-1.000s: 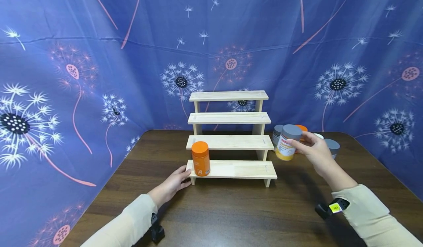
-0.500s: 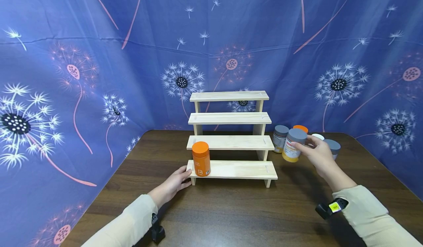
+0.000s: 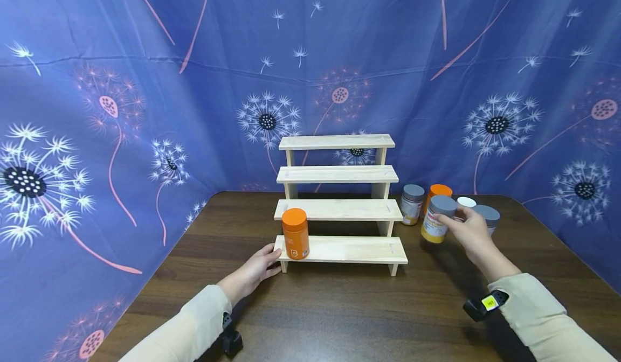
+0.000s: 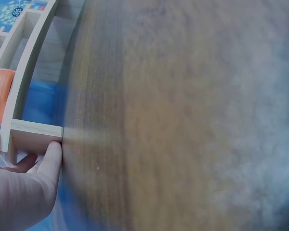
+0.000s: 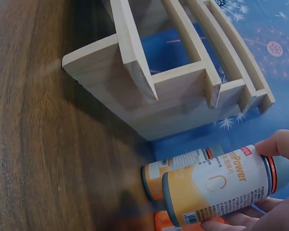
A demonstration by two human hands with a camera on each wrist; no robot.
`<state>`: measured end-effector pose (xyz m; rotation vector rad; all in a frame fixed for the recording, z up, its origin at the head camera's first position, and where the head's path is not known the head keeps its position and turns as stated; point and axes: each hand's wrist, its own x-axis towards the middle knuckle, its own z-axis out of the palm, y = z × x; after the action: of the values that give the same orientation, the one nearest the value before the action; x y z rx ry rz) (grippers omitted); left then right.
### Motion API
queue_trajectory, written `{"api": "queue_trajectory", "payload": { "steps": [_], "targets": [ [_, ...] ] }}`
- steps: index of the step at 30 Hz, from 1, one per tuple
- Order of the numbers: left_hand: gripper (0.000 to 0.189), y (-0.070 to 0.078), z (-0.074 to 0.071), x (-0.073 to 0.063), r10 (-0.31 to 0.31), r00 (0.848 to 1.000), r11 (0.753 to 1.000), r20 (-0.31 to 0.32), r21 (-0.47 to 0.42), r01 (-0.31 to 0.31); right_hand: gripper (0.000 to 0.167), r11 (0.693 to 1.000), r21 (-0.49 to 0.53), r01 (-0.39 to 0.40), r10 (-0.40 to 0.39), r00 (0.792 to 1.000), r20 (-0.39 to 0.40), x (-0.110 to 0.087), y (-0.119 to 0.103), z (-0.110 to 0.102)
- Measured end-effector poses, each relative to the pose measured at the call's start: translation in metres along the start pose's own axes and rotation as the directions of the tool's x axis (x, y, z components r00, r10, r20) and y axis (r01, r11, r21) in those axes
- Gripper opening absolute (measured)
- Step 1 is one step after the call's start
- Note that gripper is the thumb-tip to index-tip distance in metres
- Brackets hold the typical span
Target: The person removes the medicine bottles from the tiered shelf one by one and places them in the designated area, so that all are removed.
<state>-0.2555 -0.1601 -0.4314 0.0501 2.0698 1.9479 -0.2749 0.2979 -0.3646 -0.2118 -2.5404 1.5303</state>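
Observation:
A pale wooden step shelf [image 3: 349,249] with several tiers stands on the brown table. My left hand [image 3: 249,273] grips the left end of its lowest tier; in the left wrist view its fingers [image 4: 50,161] touch the end support. Near that end, an orange bottle [image 3: 295,235] stands upright on the lowest tier. To the right of the shelf, my right hand [image 3: 473,235] holds a supplement bottle [image 3: 435,223] with a grey cap and a white-and-yellow label [image 5: 221,183]. The bottle is nearly upright; I cannot tell whether its base touches the table.
Behind the held bottle stand another grey-capped bottle [image 3: 411,206] and an orange-capped bottle [image 3: 439,190]. A white cap [image 3: 466,202] and one more grey cap [image 3: 487,214] show partly behind my right hand. A blue dandelion-print cloth [image 3: 194,109] hangs behind the table [image 3: 335,313].
My right hand has carried the grey-capped bottle to the right and lower, away from the shelf, uncovering the bottles behind. My left hand, the shelf and the orange bottle stay put.

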Motion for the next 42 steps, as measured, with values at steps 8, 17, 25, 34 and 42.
{"api": "queue_trajectory", "payload": {
  "steps": [8,17,25,34,42],
  "targets": [
    [0.048,-0.001,-0.001,0.001,0.005,1.0,1.0,-0.006,-0.006,-0.005,0.079,0.999,-0.03,-0.023,0.023,1.0,-0.004,0.004,0.01,0.001],
    [0.049,0.0,0.0,0.001,-0.006,1.0,1.0,-0.003,0.0,0.006,0.079,0.997,-0.06,-0.038,0.039,0.999,0.004,0.006,0.017,0.0],
    [0.049,0.001,0.0,0.001,-0.001,1.0,1.0,0.003,-0.004,0.001,0.076,0.996,-0.068,-0.057,0.058,0.998,0.008,0.011,0.027,-0.002],
    [0.048,0.001,0.001,0.0,-0.003,1.0,1.0,0.0,0.008,0.003,0.078,0.997,-0.07,-0.038,0.041,0.998,0.047,0.011,0.027,-0.005],
    [0.048,0.001,0.001,0.001,-0.001,1.0,1.0,-0.004,0.003,0.001,0.08,0.997,-0.045,-0.055,0.056,0.998,0.009,0.011,0.025,-0.005]
  ]
}}
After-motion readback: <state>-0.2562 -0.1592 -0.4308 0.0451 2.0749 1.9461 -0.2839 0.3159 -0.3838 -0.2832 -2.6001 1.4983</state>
